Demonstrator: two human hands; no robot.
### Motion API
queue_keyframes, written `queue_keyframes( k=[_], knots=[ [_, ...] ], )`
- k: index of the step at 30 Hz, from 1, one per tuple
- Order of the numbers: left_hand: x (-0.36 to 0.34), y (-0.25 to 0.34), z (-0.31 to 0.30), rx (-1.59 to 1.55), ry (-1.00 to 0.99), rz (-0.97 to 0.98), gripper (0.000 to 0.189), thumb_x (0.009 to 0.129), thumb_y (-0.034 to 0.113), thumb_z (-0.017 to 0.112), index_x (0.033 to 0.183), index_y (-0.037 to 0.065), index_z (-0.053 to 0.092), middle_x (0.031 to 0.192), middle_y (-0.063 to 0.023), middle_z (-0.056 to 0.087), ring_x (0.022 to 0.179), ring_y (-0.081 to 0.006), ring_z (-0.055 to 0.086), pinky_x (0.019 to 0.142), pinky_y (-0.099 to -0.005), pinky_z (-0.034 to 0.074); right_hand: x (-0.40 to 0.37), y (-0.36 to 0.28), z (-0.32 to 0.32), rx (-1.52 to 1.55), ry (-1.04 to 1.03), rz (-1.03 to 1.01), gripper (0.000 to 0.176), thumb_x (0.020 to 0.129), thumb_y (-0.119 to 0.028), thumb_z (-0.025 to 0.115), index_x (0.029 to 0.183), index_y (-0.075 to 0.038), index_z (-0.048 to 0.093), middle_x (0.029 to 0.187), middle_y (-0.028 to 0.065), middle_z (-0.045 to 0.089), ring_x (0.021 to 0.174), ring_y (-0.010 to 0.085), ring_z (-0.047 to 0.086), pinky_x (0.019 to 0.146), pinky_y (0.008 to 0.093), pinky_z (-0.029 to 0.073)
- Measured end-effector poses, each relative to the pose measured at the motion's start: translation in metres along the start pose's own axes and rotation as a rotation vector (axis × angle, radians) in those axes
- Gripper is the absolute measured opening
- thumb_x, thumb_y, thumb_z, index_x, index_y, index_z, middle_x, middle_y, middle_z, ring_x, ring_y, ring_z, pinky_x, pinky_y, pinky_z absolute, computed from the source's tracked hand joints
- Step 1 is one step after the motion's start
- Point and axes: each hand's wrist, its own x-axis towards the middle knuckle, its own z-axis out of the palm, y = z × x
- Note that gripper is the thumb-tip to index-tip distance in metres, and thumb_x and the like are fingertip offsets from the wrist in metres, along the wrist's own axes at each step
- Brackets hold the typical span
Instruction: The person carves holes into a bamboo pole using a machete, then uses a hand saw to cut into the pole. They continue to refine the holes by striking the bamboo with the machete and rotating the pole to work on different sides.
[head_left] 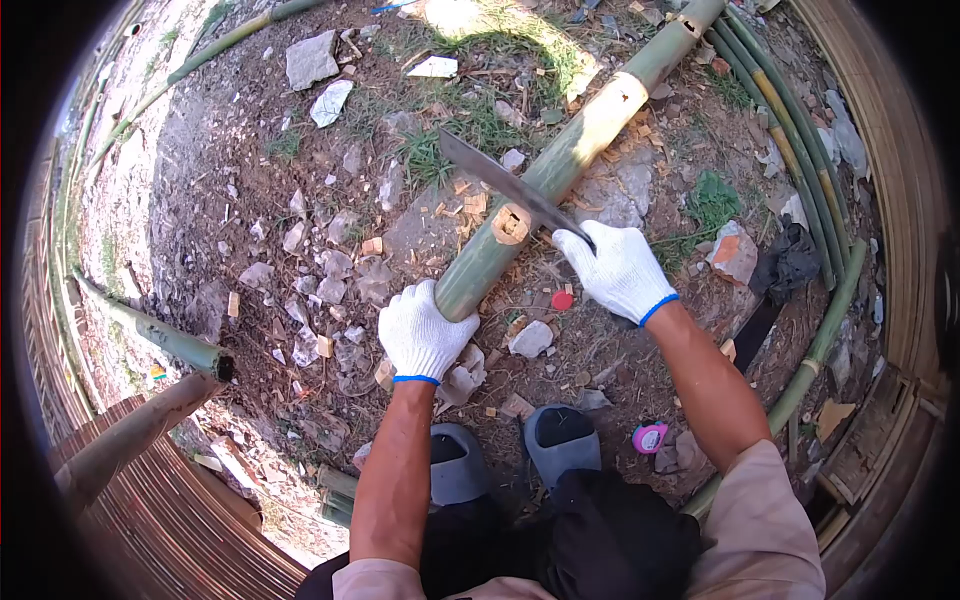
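Note:
A thick green bamboo pole [468, 272] runs from my feet toward the upper right. Near its close end is a cut hole [512, 223] with pale wood around it, and more notches show farther up. My left hand [424, 333], in a white knit glove with a blue cuff, is wrapped round the near end of the pole. The other gloved hand, my right hand [618, 272], grips the handle of a machete [500, 180]. Its dark blade lies across the pole just beyond the hole, tip toward the upper left. The handle is mostly hidden in my fist.
Rubble, stones [312, 60] and wood chips cover the dirt. A pink tape measure [649, 437] lies right of my slippers [562, 440], and a red round cap [562, 300] sits nearer the pole. Bamboo poles [790, 140] lie at right; a bamboo piece [160, 335] is at left.

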Motion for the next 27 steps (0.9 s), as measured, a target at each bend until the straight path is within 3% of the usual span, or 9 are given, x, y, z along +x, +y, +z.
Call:
queue_keyframes(
  k=[3, 4, 8, 11, 13, 19, 23, 25, 27],
  knots=[
    [-0.005, 0.003, 0.001, 0.001, -0.014, -0.011, 0.055, 0.066, 0.049, 0.086, 0.103, 0.008, 0.077, 0.097, -0.016, 0.075, 0.09, -0.0369, 0.072, 0.083, -0.048, 0.059, -0.029, -0.015, 0.026, -0.222, 0.547, -0.363, 0.029, 0.098, -0.033, 0.075, 0.107, -0.005, 0.069, 0.074, 0.0136, 0.064, 0.063, 0.0335, 0.068, 0.055, 0.0436, 0.054],
    [-0.005, 0.003, 0.002, 0.001, -0.015, -0.013, 0.056, 0.066, 0.049, 0.086, 0.103, 0.008, 0.077, 0.097, -0.016, 0.075, 0.09, -0.0369, 0.072, 0.083, -0.0479, 0.059, -0.033, -0.017, 0.036, -0.286, 0.58, -0.392, 0.031, 0.094, -0.029, 0.078, 0.112, -0.006, 0.066, 0.075, 0.0088, 0.058, 0.059, 0.0297, 0.063, 0.053, 0.0415, 0.052],
    [-0.005, 0.004, 0.001, 0.014, -0.003, -0.007, 0.057, 0.066, 0.049, 0.086, 0.105, 0.008, 0.077, 0.098, -0.0161, 0.075, 0.091, -0.0367, 0.072, 0.084, -0.0479, 0.059, -0.026, 0.02, 0.076, -0.815, 0.294, -0.241, 0.062, 0.093, -0.017, 0.06, 0.151, 0.002, 0.053, 0.075, 0.0055, 0.06, 0.062, 0.0213, 0.066, 0.052, 0.0375, 0.053],
    [-0.005, 0.001, 0.002, 0.016, -0.014, -0.022, 0.059, 0.065, 0.049, 0.086, 0.107, 0.008, 0.077, 0.099, -0.0164, 0.075, 0.093, -0.0369, 0.072, 0.085, -0.0481, 0.058, -0.034, -0.002, 0.063, -0.662, 0.28, -0.169, 0.069, 0.091, -0.017, 0.062, 0.155, 0.006, 0.048, 0.071, 0.0054, 0.059, 0.058, 0.0209, 0.064, 0.052, 0.0381, 0.053],
    [-0.004, 0.002, 0.002, 0.008, -0.013, -0.011, 0.059, 0.065, 0.05, 0.086, 0.106, 0.007, 0.077, 0.099, -0.0165, 0.075, 0.093, -0.037, 0.072, 0.085, -0.0482, 0.058, -0.043, -0.008, 0.058, -0.559, 0.391, -0.332, 0.072, 0.09, -0.016, 0.061, 0.157, 0.007, 0.045, 0.072, 0.0054, 0.059, 0.059, 0.0209, 0.064, 0.051, 0.0373, 0.053],
    [-0.005, 0.003, 0.0, 0.029, -0.011, -0.016, 0.059, 0.065, 0.05, 0.086, 0.105, 0.007, 0.076, 0.098, -0.0163, 0.074, 0.092, -0.0371, 0.072, 0.085, -0.0483, 0.058, -0.034, -0.021, 0.05, -0.708, 0.175, -0.087, 0.074, 0.091, -0.016, 0.061, 0.158, 0.008, 0.042, 0.068, 0.007, 0.063, 0.056, 0.023, 0.069, 0.049, 0.0381, 0.056],
    [-0.007, 0.0, 0.005, -0.008, -0.002, -0.013, 0.06, 0.065, 0.051, 0.086, 0.105, 0.007, 0.077, 0.099, -0.0165, 0.074, 0.094, -0.0369, 0.072, 0.086, -0.0482, 0.058, -0.049, -0.005, 0.06, -0.658, 0.283, -0.4, 0.076, 0.092, -0.019, 0.063, 0.159, 0.008, 0.041, 0.069, 0.0079, 0.064, 0.059, 0.0228, 0.07, 0.052, 0.0383, 0.057],
    [-0.005, 0.006, 0.0, 0.02, -0.003, -0.028, 0.06, 0.065, 0.051, 0.086, 0.106, 0.008, 0.077, 0.099, -0.0166, 0.075, 0.094, -0.0368, 0.073, 0.085, -0.0485, 0.059, -0.024, 0.014, 0.07, -0.766, 0.187, -0.054, 0.078, 0.092, -0.02, 0.063, 0.161, 0.008, 0.039, 0.069, 0.0077, 0.064, 0.06, 0.0225, 0.07, 0.053, 0.0386, 0.057],
    [0.002, 0.004, -0.004, 0.015, -0.004, -0.033, 0.06, 0.065, 0.051, 0.086, 0.106, 0.008, 0.077, 0.1, -0.0165, 0.075, 0.094, -0.0367, 0.073, 0.086, -0.0483, 0.059, -0.03, 0.001, 0.064, -0.784, 0.128, -0.053, 0.077, 0.093, -0.021, 0.063, 0.16, 0.008, 0.039, 0.07, 0.0075, 0.064, 0.059, 0.0228, 0.069, 0.053, 0.04, 0.057]
  ],
)
